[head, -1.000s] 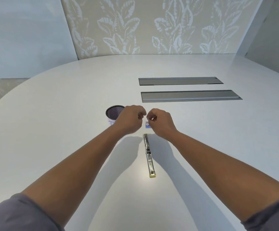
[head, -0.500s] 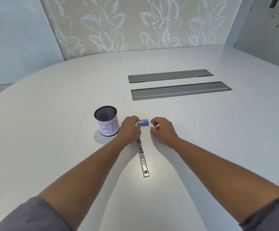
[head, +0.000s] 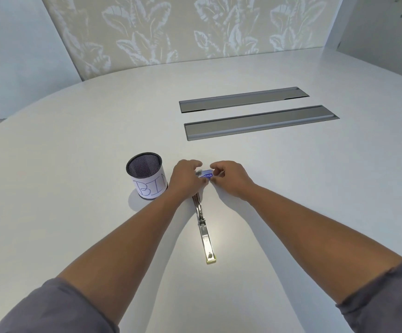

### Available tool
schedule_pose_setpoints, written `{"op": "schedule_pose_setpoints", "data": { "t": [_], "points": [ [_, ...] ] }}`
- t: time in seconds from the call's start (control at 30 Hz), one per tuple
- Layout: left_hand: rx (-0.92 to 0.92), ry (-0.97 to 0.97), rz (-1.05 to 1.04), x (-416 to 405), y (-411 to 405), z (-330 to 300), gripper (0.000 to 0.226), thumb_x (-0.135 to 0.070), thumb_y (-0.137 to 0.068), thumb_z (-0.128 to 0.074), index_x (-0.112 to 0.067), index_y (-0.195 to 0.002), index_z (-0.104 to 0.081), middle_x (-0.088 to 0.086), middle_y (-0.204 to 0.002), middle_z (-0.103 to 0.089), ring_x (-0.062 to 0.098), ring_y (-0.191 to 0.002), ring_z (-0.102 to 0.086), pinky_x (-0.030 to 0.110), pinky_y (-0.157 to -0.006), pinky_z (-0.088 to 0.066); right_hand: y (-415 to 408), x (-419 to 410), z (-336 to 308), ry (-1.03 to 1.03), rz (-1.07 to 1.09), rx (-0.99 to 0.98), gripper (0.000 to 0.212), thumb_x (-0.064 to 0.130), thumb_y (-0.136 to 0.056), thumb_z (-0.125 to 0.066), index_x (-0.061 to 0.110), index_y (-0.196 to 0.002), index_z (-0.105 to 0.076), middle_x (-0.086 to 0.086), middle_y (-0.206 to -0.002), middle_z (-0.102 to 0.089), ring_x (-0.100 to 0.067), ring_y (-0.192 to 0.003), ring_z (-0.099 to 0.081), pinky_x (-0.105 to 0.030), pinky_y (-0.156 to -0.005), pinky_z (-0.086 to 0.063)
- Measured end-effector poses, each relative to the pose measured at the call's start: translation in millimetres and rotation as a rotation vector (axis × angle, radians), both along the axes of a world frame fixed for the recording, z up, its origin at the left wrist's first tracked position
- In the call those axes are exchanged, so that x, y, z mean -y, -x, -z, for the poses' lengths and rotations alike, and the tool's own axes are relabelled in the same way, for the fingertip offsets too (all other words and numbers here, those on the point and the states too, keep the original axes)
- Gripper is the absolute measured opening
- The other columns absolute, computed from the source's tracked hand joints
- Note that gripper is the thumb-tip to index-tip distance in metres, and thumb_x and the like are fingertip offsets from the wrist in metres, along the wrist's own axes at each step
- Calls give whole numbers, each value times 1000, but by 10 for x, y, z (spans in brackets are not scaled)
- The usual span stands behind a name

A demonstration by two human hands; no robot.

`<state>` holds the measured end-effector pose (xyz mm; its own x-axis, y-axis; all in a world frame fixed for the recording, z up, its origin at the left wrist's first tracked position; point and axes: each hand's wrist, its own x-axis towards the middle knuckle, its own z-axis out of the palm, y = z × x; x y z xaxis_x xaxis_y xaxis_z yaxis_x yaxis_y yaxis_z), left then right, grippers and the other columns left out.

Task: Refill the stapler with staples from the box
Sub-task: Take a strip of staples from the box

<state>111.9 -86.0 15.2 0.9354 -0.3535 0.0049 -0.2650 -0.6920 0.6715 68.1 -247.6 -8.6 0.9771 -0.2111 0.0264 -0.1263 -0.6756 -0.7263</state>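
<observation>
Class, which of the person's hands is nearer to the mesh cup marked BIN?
Left. The left hand is just beside the cup; the right hand lies farther, beyond the staple box.

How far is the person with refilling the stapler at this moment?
Done: the stapler already lies opened out flat on the table. In hand: both the left hand and the right hand hold the small blue staple box between them, just beyond the stapler. Left: I see no staples in the stapler yet, so a strip must still be loaded and the stapler closed.
</observation>
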Motion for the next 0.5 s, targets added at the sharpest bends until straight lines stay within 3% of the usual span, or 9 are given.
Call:
{"op": "schedule_pose_setpoints", "data": {
  "t": [0.2,0.3,0.5],
  "points": [
    [-17,-8,0,10,-81,4,28,-16,-76,-83,-13,-103,-79,5,-101,-75,21,-92,-67,27,-78,-52,-62,55,29,-10,-42,10,38,22,-87,-77,18,-124,-71,8,-96,-69,-10,-82,-59,-25,-80,-44],
    [-15,-22,5,-16,-117,2,28,-17,-75,-84,-12,-101,-78,4,-99,-72,19,-88,-64,25,-74,-48,-82,85,12,-26,-72,4,35,21,-85,-80,18,-118,-73,9,-88,-67,-2,-74,-57,-23,-73,-43],
    [-3,-67,34,-28,-137,-24,29,-16,-75,-85,-12,-102,-77,1,-96,-69,17,-87,-61,23,-70,-41,-86,110,-38,-54,-99,-20,23,16,-81,-82,19,-102,-74,7,-80,-67,-6,-67,-56,-23,-66,-46]
  ]
}}
